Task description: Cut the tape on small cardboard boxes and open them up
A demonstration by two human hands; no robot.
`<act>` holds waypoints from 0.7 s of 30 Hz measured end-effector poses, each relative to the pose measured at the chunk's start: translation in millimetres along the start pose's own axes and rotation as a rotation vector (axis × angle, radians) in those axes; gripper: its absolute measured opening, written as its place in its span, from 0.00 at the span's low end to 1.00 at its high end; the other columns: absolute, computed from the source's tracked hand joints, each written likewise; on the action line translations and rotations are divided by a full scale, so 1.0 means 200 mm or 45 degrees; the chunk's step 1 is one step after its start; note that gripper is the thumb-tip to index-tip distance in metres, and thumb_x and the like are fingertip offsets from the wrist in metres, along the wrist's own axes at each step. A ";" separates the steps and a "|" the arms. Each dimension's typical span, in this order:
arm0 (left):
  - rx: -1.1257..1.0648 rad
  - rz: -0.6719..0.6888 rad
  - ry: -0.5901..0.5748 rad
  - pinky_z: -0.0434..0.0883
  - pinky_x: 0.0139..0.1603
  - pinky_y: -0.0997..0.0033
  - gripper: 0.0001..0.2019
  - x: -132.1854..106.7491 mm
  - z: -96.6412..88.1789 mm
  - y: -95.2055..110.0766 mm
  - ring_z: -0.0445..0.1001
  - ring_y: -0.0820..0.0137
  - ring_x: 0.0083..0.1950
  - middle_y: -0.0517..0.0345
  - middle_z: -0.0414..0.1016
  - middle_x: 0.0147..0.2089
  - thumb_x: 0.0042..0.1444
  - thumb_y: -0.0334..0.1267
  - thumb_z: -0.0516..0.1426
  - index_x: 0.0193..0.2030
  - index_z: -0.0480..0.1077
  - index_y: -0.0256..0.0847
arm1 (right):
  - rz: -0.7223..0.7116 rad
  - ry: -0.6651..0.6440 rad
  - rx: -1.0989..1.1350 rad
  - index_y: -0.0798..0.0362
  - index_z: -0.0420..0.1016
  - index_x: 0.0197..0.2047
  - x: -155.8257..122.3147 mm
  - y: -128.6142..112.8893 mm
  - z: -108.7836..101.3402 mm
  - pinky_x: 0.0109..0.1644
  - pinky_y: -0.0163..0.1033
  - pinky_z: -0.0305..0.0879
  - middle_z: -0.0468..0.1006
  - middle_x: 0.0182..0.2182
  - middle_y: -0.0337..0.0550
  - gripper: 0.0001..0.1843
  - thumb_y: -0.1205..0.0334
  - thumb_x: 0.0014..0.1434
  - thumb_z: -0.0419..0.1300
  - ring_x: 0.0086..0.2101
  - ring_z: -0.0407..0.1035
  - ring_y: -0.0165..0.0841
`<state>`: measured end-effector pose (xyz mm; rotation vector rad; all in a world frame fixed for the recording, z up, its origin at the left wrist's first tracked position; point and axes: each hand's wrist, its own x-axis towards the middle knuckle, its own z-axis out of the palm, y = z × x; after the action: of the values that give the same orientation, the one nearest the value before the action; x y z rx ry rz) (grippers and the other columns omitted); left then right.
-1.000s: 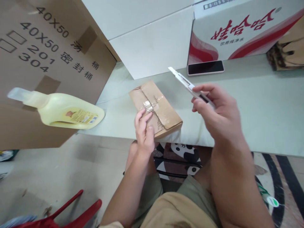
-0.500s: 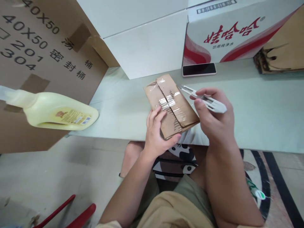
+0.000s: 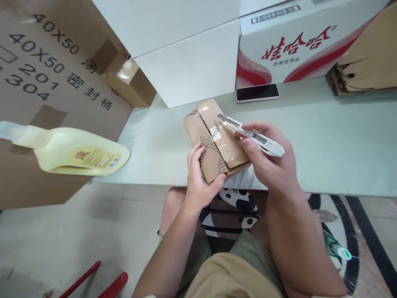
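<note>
A small taped brown cardboard parcel [image 3: 214,140] lies at the near edge of the pale green table [image 3: 325,140]. My left hand [image 3: 200,182] grips its near left corner, thumb under the front edge. My right hand [image 3: 269,163] is closed round a white utility knife [image 3: 251,135]. The knife's tip rests over the clear tape on the parcel's top.
A pale yellow bottle [image 3: 71,155] lies at the left by a large brown carton [image 3: 52,82]. A phone [image 3: 257,92] lies behind the parcel, before a white box [image 3: 186,62] and a red-and-white carton [image 3: 297,45]. Torn cardboard [image 3: 362,70] sits far right.
My right hand has lowered the knife from above the table down onto the parcel's tape. My left hand turned the parcel and moved its grip to the near corner.
</note>
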<state>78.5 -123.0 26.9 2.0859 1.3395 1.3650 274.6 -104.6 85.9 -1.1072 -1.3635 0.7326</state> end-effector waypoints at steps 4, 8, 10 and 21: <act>0.047 -0.032 0.097 0.68 0.71 0.44 0.33 -0.02 -0.01 -0.03 0.67 0.49 0.74 0.36 0.65 0.72 0.66 0.63 0.56 0.68 0.63 0.44 | 0.067 -0.029 0.108 0.48 0.76 0.53 0.00 0.05 0.00 0.46 0.41 0.77 0.82 0.43 0.43 0.15 0.49 0.70 0.62 0.43 0.79 0.36; 0.050 -0.098 0.103 0.68 0.72 0.45 0.35 -0.03 -0.05 -0.06 0.66 0.50 0.75 0.35 0.64 0.73 0.65 0.65 0.56 0.69 0.63 0.45 | 0.110 -0.107 0.178 0.48 0.76 0.53 -0.01 0.09 -0.01 0.53 0.46 0.78 0.82 0.43 0.43 0.18 0.44 0.69 0.62 0.45 0.79 0.37; 0.041 -0.115 0.050 0.67 0.73 0.45 0.36 -0.04 -0.06 -0.07 0.64 0.49 0.77 0.36 0.62 0.75 0.63 0.64 0.59 0.70 0.62 0.46 | 0.091 -0.146 0.176 0.48 0.76 0.51 -0.01 0.09 -0.01 0.54 0.47 0.78 0.81 0.44 0.43 0.17 0.44 0.69 0.61 0.44 0.79 0.37; -0.079 -0.357 0.188 0.79 0.61 0.58 0.30 0.03 -0.18 -0.07 0.78 0.55 0.64 0.41 0.73 0.68 0.62 0.58 0.64 0.65 0.69 0.45 | -0.062 0.240 -0.158 0.48 0.74 0.51 0.00 0.17 -0.01 0.51 0.49 0.75 0.81 0.42 0.45 0.11 0.53 0.71 0.56 0.42 0.78 0.38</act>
<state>41.1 -118.8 38.8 1.7087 1.5584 1.4377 283.7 -92.3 56.0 -1.2046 -1.2834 0.4999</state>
